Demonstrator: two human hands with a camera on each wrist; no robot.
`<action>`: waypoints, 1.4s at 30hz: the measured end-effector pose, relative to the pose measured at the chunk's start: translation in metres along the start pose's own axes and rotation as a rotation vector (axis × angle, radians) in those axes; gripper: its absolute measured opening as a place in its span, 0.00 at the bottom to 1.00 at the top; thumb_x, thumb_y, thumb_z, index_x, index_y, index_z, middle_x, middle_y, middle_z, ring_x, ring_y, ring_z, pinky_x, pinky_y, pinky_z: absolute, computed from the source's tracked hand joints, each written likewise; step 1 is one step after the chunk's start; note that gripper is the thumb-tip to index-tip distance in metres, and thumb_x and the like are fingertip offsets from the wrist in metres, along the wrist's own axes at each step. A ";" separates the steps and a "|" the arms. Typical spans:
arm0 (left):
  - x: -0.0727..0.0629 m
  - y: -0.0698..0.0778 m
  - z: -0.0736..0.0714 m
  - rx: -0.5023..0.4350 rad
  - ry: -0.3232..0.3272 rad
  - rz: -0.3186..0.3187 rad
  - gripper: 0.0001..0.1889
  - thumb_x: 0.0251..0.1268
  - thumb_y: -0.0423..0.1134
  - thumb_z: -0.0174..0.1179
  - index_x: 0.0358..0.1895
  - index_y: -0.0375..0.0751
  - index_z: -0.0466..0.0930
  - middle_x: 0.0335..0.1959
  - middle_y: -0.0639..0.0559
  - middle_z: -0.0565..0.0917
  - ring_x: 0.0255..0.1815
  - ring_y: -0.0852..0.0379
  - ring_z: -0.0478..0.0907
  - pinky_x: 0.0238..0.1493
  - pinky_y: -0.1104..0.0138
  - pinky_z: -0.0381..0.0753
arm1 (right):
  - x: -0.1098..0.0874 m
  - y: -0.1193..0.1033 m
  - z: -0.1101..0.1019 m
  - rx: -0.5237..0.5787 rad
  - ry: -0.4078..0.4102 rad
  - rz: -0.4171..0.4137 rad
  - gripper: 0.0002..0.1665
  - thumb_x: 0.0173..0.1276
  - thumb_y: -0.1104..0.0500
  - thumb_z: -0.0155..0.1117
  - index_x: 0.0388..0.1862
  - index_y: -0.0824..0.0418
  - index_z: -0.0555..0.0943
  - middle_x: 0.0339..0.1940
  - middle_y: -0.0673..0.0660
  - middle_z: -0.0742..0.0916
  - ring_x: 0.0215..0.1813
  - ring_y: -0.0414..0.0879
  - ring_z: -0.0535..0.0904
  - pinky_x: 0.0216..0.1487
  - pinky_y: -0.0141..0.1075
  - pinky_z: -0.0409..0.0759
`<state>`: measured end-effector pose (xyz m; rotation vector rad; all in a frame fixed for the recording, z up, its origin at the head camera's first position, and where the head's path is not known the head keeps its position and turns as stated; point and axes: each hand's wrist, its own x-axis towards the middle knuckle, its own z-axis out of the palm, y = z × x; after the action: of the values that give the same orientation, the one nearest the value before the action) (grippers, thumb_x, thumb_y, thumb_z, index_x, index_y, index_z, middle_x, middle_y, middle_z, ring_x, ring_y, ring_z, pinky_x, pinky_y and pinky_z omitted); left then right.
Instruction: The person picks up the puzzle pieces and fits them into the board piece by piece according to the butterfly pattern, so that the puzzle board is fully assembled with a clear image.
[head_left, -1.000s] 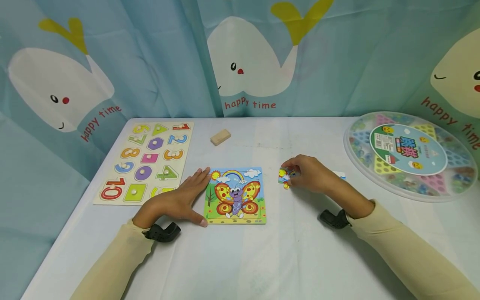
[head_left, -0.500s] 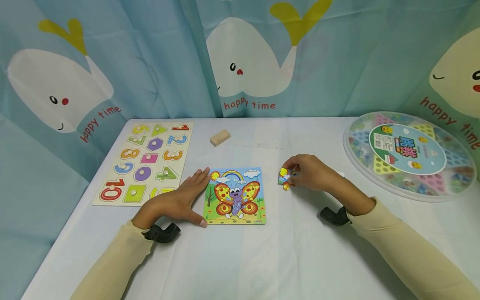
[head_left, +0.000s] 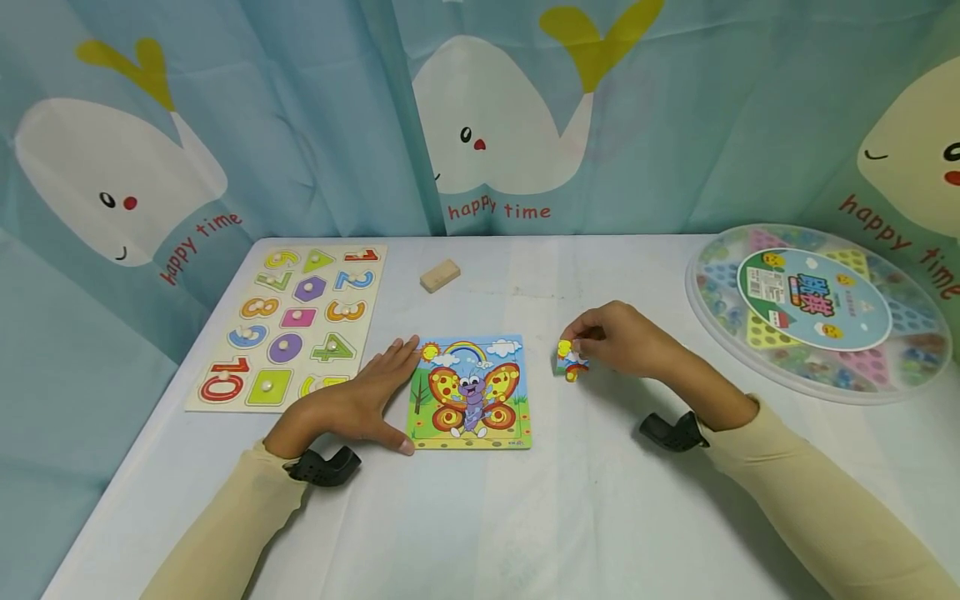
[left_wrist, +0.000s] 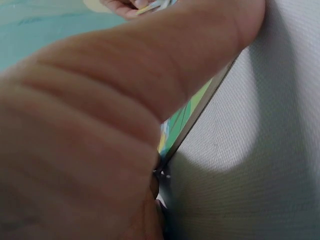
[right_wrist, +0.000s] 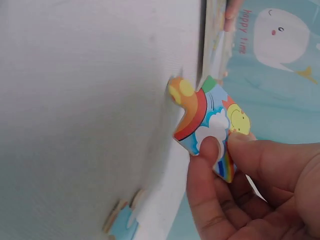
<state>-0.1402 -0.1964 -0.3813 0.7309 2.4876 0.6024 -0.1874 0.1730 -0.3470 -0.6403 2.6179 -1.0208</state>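
Observation:
A square butterfly picture board [head_left: 471, 400] lies flat on the white tabletop. My left hand [head_left: 367, 398] rests at its left side with fingers and thumb spread, touching the edge near both left corners. To the right of the board, my right hand [head_left: 618, 337] pinches a jigsaw piece [head_left: 572, 360] between thumb and fingers, a little above the cloth. In the right wrist view the jigsaw piece [right_wrist: 205, 112] shows a sun, a cloud, part of a rainbow and an orange-yellow tab. Below it lies a second, light-blue piece [right_wrist: 126, 222], partly cut off by the frame; the right hand and forearm hide it from the head view.
A number-and-shape peg board [head_left: 288, 325] lies at the left, close to my left hand. Behind the butterfly board sits a small wooden block [head_left: 440, 275]. A round Chinese checkers box [head_left: 817, 312] occupies the right rear. A whale-print curtain [head_left: 330, 125] hangs behind the table.
My right hand has lifted slightly and shifted its hold, so more of the jigsaw piece's picture shows. The loose piece behind the hand is now covered in the head view. The left hand stays put.

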 end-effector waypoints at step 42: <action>0.000 0.001 -0.001 -0.004 -0.008 -0.006 0.67 0.44 0.56 0.75 0.79 0.41 0.35 0.79 0.51 0.30 0.77 0.52 0.24 0.74 0.52 0.33 | 0.050 -0.061 0.032 0.117 -0.086 -0.010 0.10 0.68 0.71 0.60 0.44 0.69 0.84 0.33 0.58 0.87 0.34 0.46 0.83 0.37 0.35 0.83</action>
<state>-0.1409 -0.1961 -0.3802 0.7233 2.4792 0.6010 -0.1995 0.0898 -0.3321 -0.6552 2.4631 -1.1137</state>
